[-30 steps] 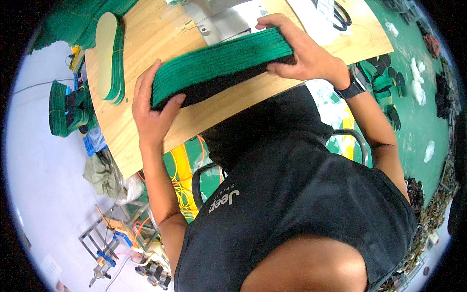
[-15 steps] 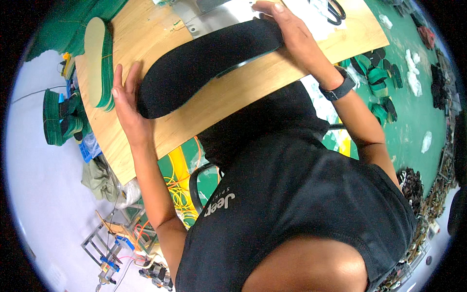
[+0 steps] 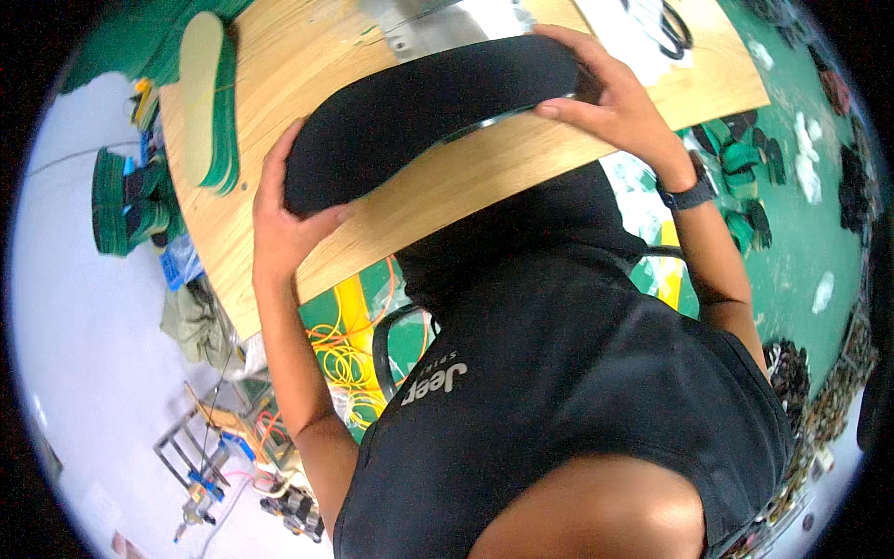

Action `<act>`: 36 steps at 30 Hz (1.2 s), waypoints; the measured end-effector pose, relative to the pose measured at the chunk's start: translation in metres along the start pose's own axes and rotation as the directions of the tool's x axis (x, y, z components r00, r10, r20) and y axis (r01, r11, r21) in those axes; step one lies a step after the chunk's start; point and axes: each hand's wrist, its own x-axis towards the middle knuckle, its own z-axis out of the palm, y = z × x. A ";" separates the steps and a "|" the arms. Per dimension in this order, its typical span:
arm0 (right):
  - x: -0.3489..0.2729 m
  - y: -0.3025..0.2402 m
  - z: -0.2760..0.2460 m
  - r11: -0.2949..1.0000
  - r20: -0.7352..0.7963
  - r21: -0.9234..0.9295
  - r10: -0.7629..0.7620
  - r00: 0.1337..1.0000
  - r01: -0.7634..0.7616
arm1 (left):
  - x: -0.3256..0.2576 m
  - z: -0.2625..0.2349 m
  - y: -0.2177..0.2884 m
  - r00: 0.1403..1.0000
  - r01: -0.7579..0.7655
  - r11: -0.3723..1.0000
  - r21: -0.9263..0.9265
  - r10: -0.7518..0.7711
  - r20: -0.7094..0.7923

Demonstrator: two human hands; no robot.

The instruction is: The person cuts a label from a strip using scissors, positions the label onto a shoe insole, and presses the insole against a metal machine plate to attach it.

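A black insole, perhaps a stack of them, is held lengthwise across the wooden table with its broad end to the left. My left hand grips the broad end, fingers along the outer edge and thumb on the near side. Around the narrower end, my right hand is closed with its thumb on the near edge. A thin shiny strip shows along the insole's near edge. To the left lies a bundle of green-edged insoles with a cream top one.
The wooden table has a metal plate at its far side. Black-handled scissors lie on white sheets at the far right. More green and black insoles are on the green floor. Yellow hoses coil below the table.
Both hands have closed in on the insole's ends, with the thumbs now along its near edge. Earlier the fingers were more outstretched. The whole view has shifted slightly.
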 end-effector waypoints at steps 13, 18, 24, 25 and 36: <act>0.002 -0.011 -0.008 0.974 -0.091 -0.199 -0.128 0.988 0.108 | 0.002 -0.004 -0.007 0.996 0.089 0.987 -0.137 -0.089 0.011; -0.003 -0.007 -0.008 0.977 -0.048 -0.193 -0.105 0.993 0.094 | 0.003 -0.003 -0.005 0.998 0.056 0.989 -0.134 -0.056 0.004; 0.001 -0.003 0.000 0.957 -0.075 -0.271 -0.126 0.989 0.101 | 0.010 0.000 0.007 0.998 0.056 0.997 0.051 -0.055 -0.023; 0.006 -0.005 -0.001 0.961 -0.061 -0.264 -0.097 0.993 0.077 | 0.012 -0.001 0.007 0.997 0.072 0.995 0.072 -0.071 -0.015; 0.044 0.012 0.005 0.935 0.000 -0.314 -0.171 0.985 0.162 | 0.038 -0.013 -0.008 0.997 0.044 0.992 0.117 -0.036 -0.073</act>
